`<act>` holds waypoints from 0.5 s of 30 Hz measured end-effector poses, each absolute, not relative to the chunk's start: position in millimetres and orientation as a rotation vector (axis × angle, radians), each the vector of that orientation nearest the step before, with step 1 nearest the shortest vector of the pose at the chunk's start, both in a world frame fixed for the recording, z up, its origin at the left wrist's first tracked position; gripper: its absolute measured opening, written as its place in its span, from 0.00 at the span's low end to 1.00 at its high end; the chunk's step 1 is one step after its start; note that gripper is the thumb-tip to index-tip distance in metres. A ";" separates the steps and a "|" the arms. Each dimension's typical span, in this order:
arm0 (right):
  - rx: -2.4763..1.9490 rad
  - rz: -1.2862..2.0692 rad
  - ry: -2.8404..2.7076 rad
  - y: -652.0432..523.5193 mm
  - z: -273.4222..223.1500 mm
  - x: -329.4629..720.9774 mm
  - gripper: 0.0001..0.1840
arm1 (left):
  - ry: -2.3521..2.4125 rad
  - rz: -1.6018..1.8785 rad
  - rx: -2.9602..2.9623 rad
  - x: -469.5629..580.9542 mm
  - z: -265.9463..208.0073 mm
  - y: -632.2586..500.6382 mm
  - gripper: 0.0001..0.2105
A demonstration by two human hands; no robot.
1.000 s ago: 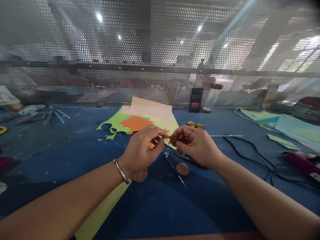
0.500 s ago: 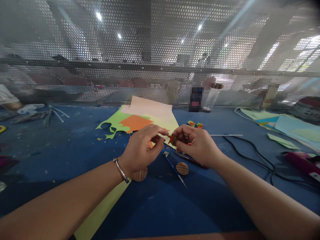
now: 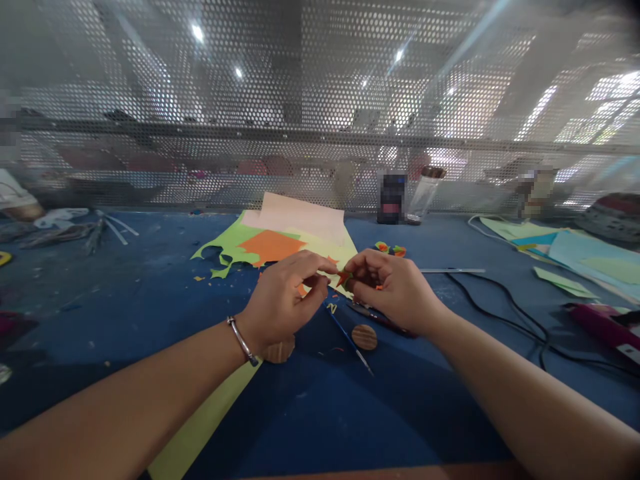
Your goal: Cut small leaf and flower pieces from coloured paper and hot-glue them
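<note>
Well, right hand (image 3: 393, 287): thumb and fingers pinched narrow on a small orange-and-green paper piece (image 3: 343, 279).
Left hand (image 3: 285, 300): fingertips brought close together at the piece's left side (whether they touch or grip it, I cannot tell).
Paper piece: between the two hands, above the table, at the right hand's fingertips; that hand is the nearer. An orange point faces the left fingertips; its long axis is too small to judge.
Under the hands: a blue brush (image 3: 345, 334) lies aslant, with a wooden disc (image 3: 365, 337) just beside it and a dark slim tool (image 3: 373, 316) partly hidden by the right hand.
Beyond the hands: an orange sheet (image 3: 274, 247) lies over a cut green sheet (image 3: 227, 237).
Surface: a blue table (image 3: 425, 413), dotted with paper scraps.
Room: a perforated metal screen (image 3: 320, 87) stands along the table's far edge, lights showing through.
</note>
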State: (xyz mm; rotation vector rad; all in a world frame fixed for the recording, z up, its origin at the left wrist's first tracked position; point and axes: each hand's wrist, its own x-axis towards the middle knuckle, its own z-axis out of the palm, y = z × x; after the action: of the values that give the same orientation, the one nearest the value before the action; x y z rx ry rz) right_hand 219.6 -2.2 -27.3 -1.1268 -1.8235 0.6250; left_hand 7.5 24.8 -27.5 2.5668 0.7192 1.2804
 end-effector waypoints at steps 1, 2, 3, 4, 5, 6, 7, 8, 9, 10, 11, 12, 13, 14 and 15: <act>-1.125 0.625 -1.824 -2.2 -27.4 219.6 0.05 | 0.709 1.287 2.562 7.7 -27.6 24.6 0.10; -1.123 0.625 -1.823 -2.2 -27.5 219.7 0.06 | 0.699 1.292 2.555 8.0 -27.7 24.2 0.10; -1.121 0.626 -1.821 -2.2 -27.8 219.8 0.06 | 0.691 1.294 2.545 8.3 -27.8 23.8 0.09; -1.120 0.629 -1.821 -2.2 -28.1 220.0 0.06 | 0.691 1.293 2.534 8.7 -27.8 23.5 0.08; -1.119 0.630 -1.820 -2.1 -28.4 220.1 0.06 | 0.699 1.287 2.522 9.1 -27.9 23.1 0.07; -1.120 0.630 -1.821 -2.0 -28.7 220.3 0.06 | 0.712 1.277 2.509 9.5 -28.1 22.9 0.06; -1.122 0.627 -1.824 -2.0 -28.9 220.4 0.05 | 0.728 1.264 2.496 9.9 -28.2 22.8 0.06; -1.125 0.623 -1.829 -1.9 -28.9 220.5 0.05 | 0.739 1.254 2.483 10.2 -28.4 22.8 0.07; -1.129 0.616 -1.834 -1.9 -28.9 220.6 0.05 | 0.744 1.249 2.472 10.3 -28.6 22.9 0.07; -1.132 0.607 -1.839 -2.0 -28.8 220.6 0.05 | 0.749 1.240 2.461 10.4 -28.7 22.9 0.08; -1.135 0.600 -1.844 -2.2 -28.5 220.5 0.05 | 0.754 1.231 2.454 10.4 -28.7 22.9 0.09; -1.138 0.596 -1.848 -2.5 -28.2 220.4 0.05 | 0.759 1.225 2.449 10.4 -28.7 22.8 0.09; -1.141 0.593 -1.850 -2.9 -27.8 220.3 0.05 | 0.765 1.218 2.445 10.3 -28.5 22.7 0.10; -1.145 0.590 -1.852 -3.3 -27.4 220.1 0.05 | 0.770 1.214 2.444 10.1 -28.2 22.5 0.10; -1.148 0.590 -1.854 -3.8 -26.9 220.0 0.06 | 0.775 1.210 2.444 9.9 -27.8 22.2 0.10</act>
State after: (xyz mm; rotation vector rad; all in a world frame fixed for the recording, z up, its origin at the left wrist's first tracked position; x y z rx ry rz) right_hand 220.0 -3.8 -26.9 -1.1481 -1.8538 0.5900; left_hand 9.9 22.2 -27.8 2.4445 0.7748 1.2101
